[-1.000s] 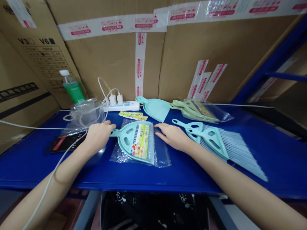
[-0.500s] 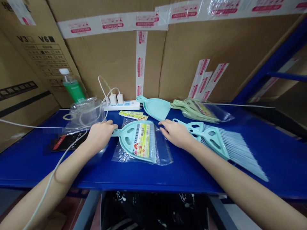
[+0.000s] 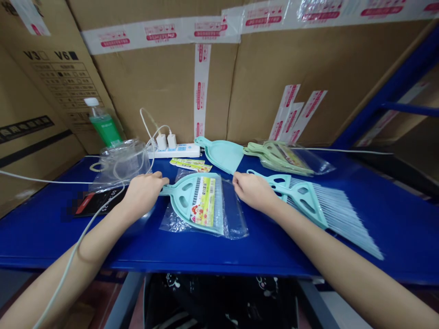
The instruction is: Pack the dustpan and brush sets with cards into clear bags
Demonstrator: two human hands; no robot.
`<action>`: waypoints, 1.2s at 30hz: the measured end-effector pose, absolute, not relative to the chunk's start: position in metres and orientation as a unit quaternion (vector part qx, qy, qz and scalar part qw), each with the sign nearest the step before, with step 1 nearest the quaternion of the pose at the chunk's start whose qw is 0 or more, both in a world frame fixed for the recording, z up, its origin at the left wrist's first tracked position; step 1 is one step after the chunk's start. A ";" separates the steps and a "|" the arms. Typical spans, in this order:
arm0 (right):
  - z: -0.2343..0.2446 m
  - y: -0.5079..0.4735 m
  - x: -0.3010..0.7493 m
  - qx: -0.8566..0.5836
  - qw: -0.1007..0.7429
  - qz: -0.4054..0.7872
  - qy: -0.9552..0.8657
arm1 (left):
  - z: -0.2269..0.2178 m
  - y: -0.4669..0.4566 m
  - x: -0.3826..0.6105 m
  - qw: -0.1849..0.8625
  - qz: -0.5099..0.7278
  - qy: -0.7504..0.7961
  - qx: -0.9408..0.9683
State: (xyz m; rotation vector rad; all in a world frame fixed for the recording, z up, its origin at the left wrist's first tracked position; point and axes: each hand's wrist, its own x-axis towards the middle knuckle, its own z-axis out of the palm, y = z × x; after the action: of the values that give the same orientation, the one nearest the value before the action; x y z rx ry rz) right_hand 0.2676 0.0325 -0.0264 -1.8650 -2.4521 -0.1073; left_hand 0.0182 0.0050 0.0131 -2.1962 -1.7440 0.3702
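My left hand [image 3: 146, 192] is closed round the handle of a light-blue dustpan [image 3: 181, 196]. The dustpan lies on the blue table, partly inside a clear plastic bag [image 3: 235, 219], with a small brush and a yellow-green label card [image 3: 206, 201] over its pan. At the bag's far right corner, my right hand [image 3: 254, 189] has its fingers pinched together on the plastic; the exact grip is partly hidden. Just right of that hand lie light-blue brushes [image 3: 305, 201] with pale bristles, partly covered by my forearm.
Behind are another light-blue dustpan [image 3: 224, 153], a bagged green set [image 3: 284, 157], label cards [image 3: 190, 164] and a white power strip [image 3: 185, 151] with cables. To the left stand a green bottle [image 3: 106, 128], crumpled plastic [image 3: 126, 160] and a dark phone [image 3: 99, 203]. Cardboard boxes [image 3: 154, 87] wall the back.
My right hand has shifted slightly right, and its spread thumb and fingers have closed together at the bag's edge. The bag's right side has moved a little. My left hand stays in place.
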 end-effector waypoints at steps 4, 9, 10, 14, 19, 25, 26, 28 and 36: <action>-0.027 0.031 0.269 -0.603 0.033 -0.032 -0.797 | 0.012 0.005 0.017 0.154 0.117 -0.603 -0.774; -0.030 0.034 0.270 -0.558 0.079 -0.015 -0.826 | 0.012 0.004 0.017 0.164 0.115 -0.594 -0.779; -0.030 0.035 0.270 -0.557 0.080 -0.014 -0.826 | 0.013 0.004 0.017 0.165 0.115 -0.593 -0.780; -0.029 0.036 0.272 -0.580 0.085 -0.012 -0.810 | 0.013 0.004 0.017 0.164 0.113 -0.600 -0.775; -0.027 0.035 0.274 -0.606 0.081 -0.009 -0.791 | 0.012 0.003 0.016 0.162 0.107 -0.602 -0.774; -0.029 0.037 0.276 -0.547 0.111 0.004 -0.829 | 0.013 0.004 0.016 0.162 0.106 -0.593 -0.781; -0.029 0.038 0.277 -0.551 0.111 0.002 -0.827 | 0.013 0.004 0.016 0.162 0.106 -0.595 -0.780; -0.029 0.038 0.277 -0.563 0.110 -0.004 -0.819 | 0.013 0.005 0.017 0.160 0.108 -0.597 -0.779; -0.025 0.036 0.278 -0.589 0.084 0.020 -0.804 | 0.012 0.004 0.015 0.155 0.102 -0.599 -0.779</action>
State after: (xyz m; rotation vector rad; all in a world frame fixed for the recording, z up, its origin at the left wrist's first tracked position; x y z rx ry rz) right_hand 0.2778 0.0362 -0.0245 -1.7569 -2.3980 0.0586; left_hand 0.0148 0.0040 0.0118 -2.2324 -1.7146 0.2910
